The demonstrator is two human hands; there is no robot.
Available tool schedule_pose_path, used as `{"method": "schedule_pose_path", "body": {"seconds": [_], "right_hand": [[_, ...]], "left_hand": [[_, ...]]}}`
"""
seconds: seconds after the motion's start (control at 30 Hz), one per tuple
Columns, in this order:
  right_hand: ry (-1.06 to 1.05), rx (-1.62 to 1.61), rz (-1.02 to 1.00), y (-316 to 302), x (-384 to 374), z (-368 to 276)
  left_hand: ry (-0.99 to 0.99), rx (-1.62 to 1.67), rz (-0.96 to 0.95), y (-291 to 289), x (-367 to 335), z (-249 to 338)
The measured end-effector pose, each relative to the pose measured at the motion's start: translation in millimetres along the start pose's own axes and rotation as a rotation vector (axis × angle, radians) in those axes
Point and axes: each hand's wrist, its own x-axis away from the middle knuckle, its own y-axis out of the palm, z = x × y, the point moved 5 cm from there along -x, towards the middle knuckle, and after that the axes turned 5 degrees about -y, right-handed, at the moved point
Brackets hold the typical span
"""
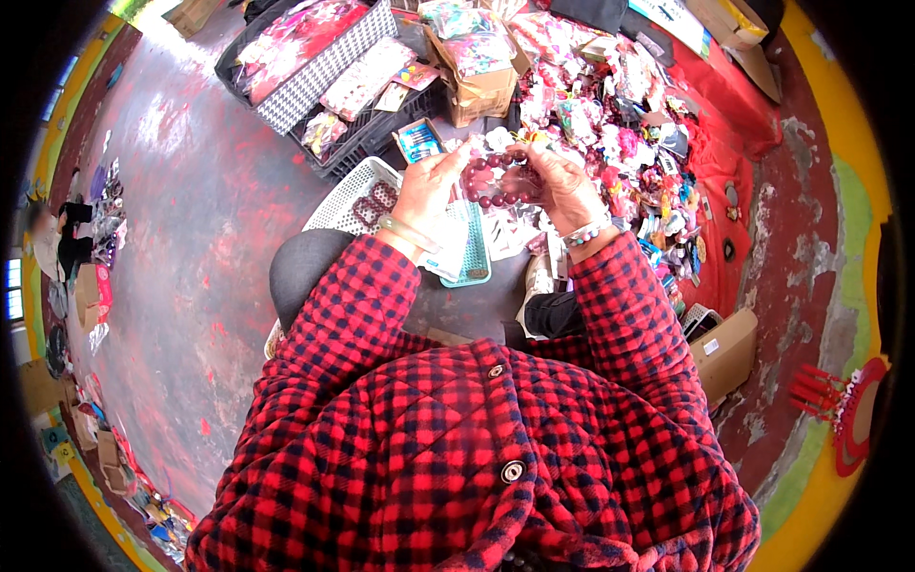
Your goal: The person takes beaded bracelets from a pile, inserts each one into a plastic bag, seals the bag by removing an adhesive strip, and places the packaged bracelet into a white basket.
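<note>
A bracelet of dark red round beads hangs as a loop between my two hands, in front of my chest. My left hand is closed on its left side, thumb and fingertips together. On the opposite side, my right hand pinches the beads between thumb and fingers. Below them sits a teal plastic basket, with white sheets or bags partly over it. Past my left wrist stands a white perforated basket, and more dark red beaded bracelets lie in it.
Black crates with packaged goods stand ahead on the left, beside a filled cardboard box. A heap of small colourful accessories spreads over red cloth to the right. An open carton sits near my right elbow.
</note>
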Motion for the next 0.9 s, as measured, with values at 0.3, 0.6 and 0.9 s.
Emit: {"method": "schedule_pose_path", "body": {"seconds": [0.3,0.6,0.9], "right_hand": [[-0.234,0.059,0.255,-9.1,-5.1,3.1],[-0.176,-0.017,0.324,-15.5,-8.6,-0.2],[-0.197,-0.272,0.303,-27.8,-15.8,3.4]], "left_hand": [[0.032,-0.036,0.109,1.8,2.7,-0.6],[-0.096,0.118,0.011,5.8,-0.8,-4.6],[-0.257,0.048,-0.127,9.4,-3.5,-17.4]]}}
